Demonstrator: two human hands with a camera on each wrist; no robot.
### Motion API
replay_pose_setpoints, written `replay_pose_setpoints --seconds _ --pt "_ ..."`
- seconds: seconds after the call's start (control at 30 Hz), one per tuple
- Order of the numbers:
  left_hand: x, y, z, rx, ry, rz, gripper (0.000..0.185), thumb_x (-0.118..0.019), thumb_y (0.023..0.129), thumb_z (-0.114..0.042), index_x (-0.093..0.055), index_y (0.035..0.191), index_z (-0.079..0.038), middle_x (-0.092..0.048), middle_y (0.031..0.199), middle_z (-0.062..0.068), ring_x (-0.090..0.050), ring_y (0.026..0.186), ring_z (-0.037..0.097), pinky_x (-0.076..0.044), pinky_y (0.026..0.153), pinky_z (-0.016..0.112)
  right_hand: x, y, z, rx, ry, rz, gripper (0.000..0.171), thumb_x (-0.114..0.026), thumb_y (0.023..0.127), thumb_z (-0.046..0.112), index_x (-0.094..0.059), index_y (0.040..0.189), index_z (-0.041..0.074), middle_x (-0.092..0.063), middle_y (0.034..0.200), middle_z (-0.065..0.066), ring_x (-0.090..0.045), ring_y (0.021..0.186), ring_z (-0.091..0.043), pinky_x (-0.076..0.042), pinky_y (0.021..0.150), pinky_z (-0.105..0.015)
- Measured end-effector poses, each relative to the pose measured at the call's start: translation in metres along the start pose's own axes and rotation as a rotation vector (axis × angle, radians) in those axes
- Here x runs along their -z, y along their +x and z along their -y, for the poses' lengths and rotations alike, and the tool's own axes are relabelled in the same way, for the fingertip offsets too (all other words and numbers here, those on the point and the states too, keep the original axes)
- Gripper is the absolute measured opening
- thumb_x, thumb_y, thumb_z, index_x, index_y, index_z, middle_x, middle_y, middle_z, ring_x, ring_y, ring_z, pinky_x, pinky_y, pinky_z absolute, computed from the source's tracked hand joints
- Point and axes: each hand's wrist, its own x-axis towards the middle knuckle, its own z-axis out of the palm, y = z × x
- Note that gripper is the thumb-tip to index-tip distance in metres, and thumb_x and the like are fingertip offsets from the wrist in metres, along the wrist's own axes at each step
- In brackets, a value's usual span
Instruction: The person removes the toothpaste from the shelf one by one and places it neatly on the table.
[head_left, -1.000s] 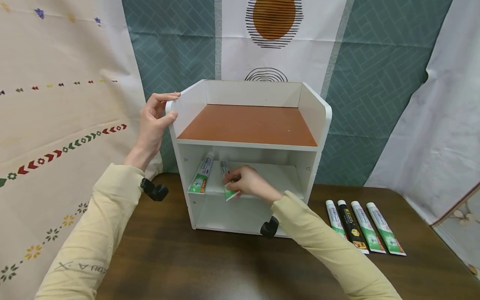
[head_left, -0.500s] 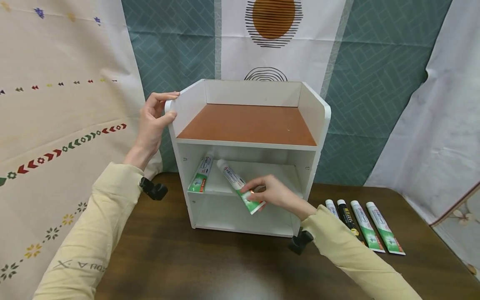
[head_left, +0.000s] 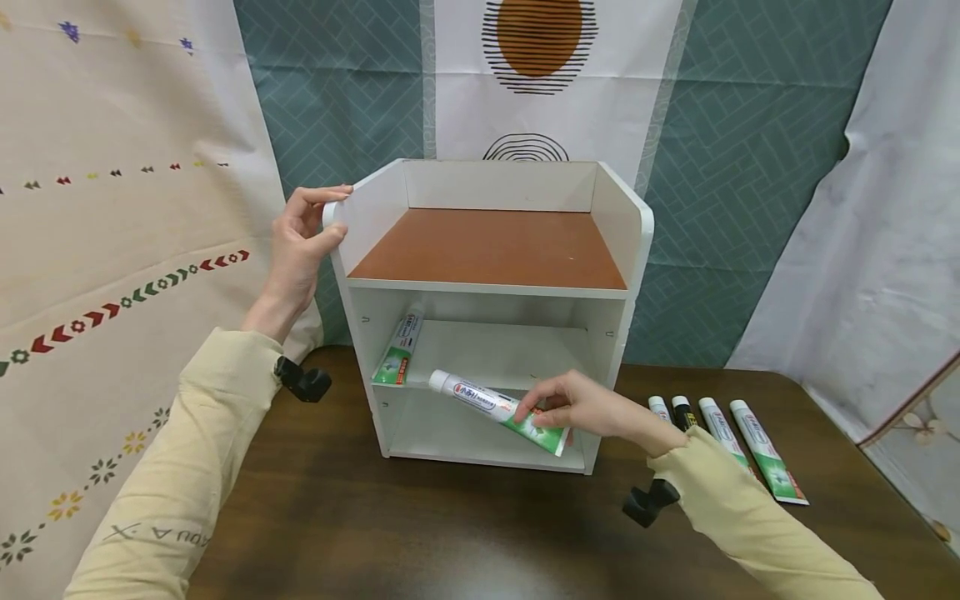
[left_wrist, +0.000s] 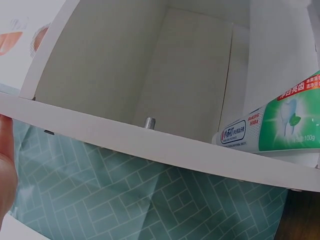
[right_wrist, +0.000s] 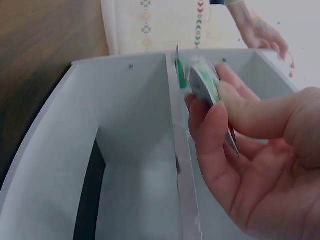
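Your right hand point(head_left: 581, 408) pinches the tube point(head_left: 498, 410) near its flat crimped end, in front of the shelf point(head_left: 491, 317) opening. It looks light and soft; hold the crimp, don't squeeze. Farther off, your left hand point(head_left: 300, 242) grips the shelf's top corner.

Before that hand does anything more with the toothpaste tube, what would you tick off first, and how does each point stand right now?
1. Right hand has a firm grip on the toothpaste tube: ok, fingers pinch its green crimped end.
2. Left hand steadies the white shelf unit: ok, it holds the top left corner.
3. Tube lies straight: not ok, it slants across the middle shelf's front edge, cap end pointing left.
4. Room on the middle shelf: ok, only a second tube leans at its left side.
5. Spare tubes on the table out of the way: ok, they lie to the right of the unit.
6. Cap screwed tight: cannot tell.
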Motion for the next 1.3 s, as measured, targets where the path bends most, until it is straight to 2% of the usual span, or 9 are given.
replay_pose_setpoints --seconds 0.23,0.37,0.47,0.7,0.83,1.07,1.3 --pt "0.001 0.0 0.001 0.003 -0.006 0.001 0.031 -0.056 0.077 0.01 -0.061 0.104 -0.004 -0.053 0.119 0.013 -0.043 0.113 0.027 -0.041 0.076 0.029 0.016 -0.024 -0.013 0.08 -0.045 0.155 0.015 -0.057 0.088 0.006 -0.067 0.098 0.011 -0.061 0.095 -0.004 -0.051 0.068 -0.015 -0.044 0.049 -0.028" --pt "0.002 0.001 0.001 -0.002 -0.009 0.001 0.031 -0.056 0.077 0.01 -0.061 0.104 -0.004 -0.053 0.119 0.013 -0.042 0.114 0.027 -0.041 0.076 0.029 0.023 -0.035 -0.02 0.11 -0.059 0.202 0.015 -0.056 0.089 0.008 -0.067 0.099 0.012 -0.062 0.094 -0.003 -0.049 0.066 -0.011 -0.044 0.052 -0.025" --pt "0.002 0.001 0.001 -0.005 -0.01 0.003 0.031 -0.056 0.077 0.011 -0.061 0.103 -0.004 -0.053 0.118 0.013 -0.042 0.114 0.026 -0.041 0.076 0.028 0.027 -0.043 -0.025 0.118 -0.06 0.214 0.015 -0.055 0.089 0.009 -0.066 0.1 0.012 -0.062 0.095 -0.003 -0.051 0.071 -0.011 -0.046 0.057 -0.027" --pt "0.001 0.0 0.001 -0.002 -0.013 0.008 0.029 -0.056 0.078 0.01 -0.06 0.103 -0.004 -0.054 0.118 0.012 -0.041 0.117 0.025 -0.04 0.077 0.028 0.042 -0.065 -0.039 0.173 -0.02 0.218 0.018 -0.052 0.09 0.003 -0.064 0.102 0.008 -0.061 0.098 -0.007 -0.051 0.069 -0.015 -0.045 0.052 -0.026" --pt "0.0 0.0 0.0 -0.007 -0.012 0.007 0.029 -0.056 0.078 0.01 -0.06 0.103 -0.004 -0.054 0.118 0.012 -0.041 0.117 0.025 -0.04 0.077 0.028 0.054 -0.078 -0.045 0.216 -0.017 0.213 0.021 -0.05 0.089 -0.002 -0.063 0.103 0.007 -0.061 0.101 -0.01 -0.052 0.082 -0.02 -0.046 0.065 -0.032" --pt "0.0 0.0 0.0 -0.011 -0.024 0.008 0.029 -0.056 0.078 0.011 -0.06 0.103 -0.003 -0.054 0.118 0.012 -0.041 0.116 0.026 -0.04 0.077 0.028 0.077 -0.102 -0.058 0.179 -0.031 0.202 0.022 -0.048 0.09 -0.004 -0.062 0.103 0.007 -0.059 0.102 -0.01 -0.052 0.082 -0.02 -0.046 0.061 -0.033" --pt "0.0 0.0 -0.001 -0.013 -0.028 0.011 0.029 -0.055 0.078 0.011 -0.06 0.103 -0.003 -0.054 0.118 0.012 -0.04 0.118 0.025 -0.038 0.076 0.027 0.096 -0.125 -0.07 0.221 -0.032 0.233 0.029 -0.045 0.088 -0.011 -0.061 0.105 0.005 -0.058 0.1 -0.011 -0.053 0.086 -0.021 -0.046 0.066 -0.032"
